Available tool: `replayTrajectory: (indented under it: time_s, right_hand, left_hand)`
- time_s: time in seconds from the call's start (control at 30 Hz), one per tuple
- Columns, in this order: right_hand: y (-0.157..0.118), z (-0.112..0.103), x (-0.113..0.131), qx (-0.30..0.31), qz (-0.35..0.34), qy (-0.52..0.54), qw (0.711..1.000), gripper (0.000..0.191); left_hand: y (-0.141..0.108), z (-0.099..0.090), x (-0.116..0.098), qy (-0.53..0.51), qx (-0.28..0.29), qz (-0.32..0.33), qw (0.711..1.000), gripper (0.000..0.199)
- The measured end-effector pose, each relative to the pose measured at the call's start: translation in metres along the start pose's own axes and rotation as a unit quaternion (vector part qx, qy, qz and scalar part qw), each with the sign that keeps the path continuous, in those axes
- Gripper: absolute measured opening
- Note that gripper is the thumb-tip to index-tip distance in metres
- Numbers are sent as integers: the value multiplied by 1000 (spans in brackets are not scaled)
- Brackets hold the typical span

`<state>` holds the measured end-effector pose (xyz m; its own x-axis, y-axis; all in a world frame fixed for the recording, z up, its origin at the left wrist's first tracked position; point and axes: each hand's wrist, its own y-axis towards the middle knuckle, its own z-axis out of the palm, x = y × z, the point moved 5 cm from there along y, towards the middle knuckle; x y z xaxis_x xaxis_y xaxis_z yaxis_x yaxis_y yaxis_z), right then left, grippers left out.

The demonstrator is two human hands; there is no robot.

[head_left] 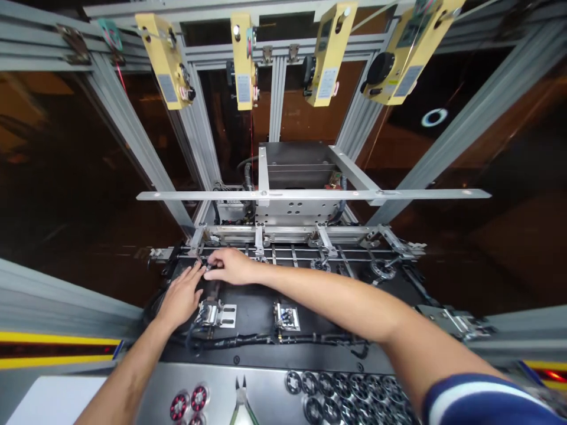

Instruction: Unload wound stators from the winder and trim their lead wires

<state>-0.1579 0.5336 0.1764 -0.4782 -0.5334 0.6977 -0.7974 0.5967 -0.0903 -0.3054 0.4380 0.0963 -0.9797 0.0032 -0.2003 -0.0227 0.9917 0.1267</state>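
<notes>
My left hand reaches to the leftmost station of the machine, its fingers stretched out and its fingertips beside the small metal part there. From the right, my right hand comes across to the same spot, thumb and fingers curled in a pinch. What it grips is mostly hidden by the fingers. Further right on the machine bed, round metal ring parts sit at the other stations. Just below my hands is a metal bracket block.
Side cutters lie on the metal tray. Several black ring cores fill its right side; ring cores with red windings lie at left. A long metal bar spans above the bed. Yellow wire tensioners hang overhead.
</notes>
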Motion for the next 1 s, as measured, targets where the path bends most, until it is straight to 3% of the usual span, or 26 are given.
replayTrajectory:
  time_s: [0.1,0.2,0.37,0.47,0.57,0.63,0.73,0.87,1.0]
  right_hand:
    - [-60,-30,-26,1,-55,-40,998,11]
    - [-93,-49,-63,-43,-61,-105,992,10]
    - [-83,-23,-83,-26,-109,-171,979,23]
    - [-70,-7,-82,-9,-112,-189,975,8]
    - [-66,-4,-88,0,-82,-191,978,10]
    - [-66,-8,-97,-4,-38,-186,982,11]
    - [-60,-14,-112,-18,54,-169,984,21]
    - [-34,-18,-127,-16,175,-116,977,28]
    - [-11,-27,-133,-60,251,-50,965,29]
  left_hand:
    - [3,1,1,-17,8,-7,1000,53]
    - [8,-4,2,-27,10,-18,999,51]
    - [-2,-36,-13,-16,-15,-53,998,51]
    - [-21,-67,-46,-31,-85,-58,994,52]
    - [-36,-83,-89,-79,-133,-31,988,50]
    - [-38,-78,-112,-104,-137,-13,985,48]
    - [-29,-50,-135,-132,-124,8,983,41]
    - [-3,-3,-148,-140,-103,33,984,41]
    - [17,23,-153,-113,-88,54,988,47]
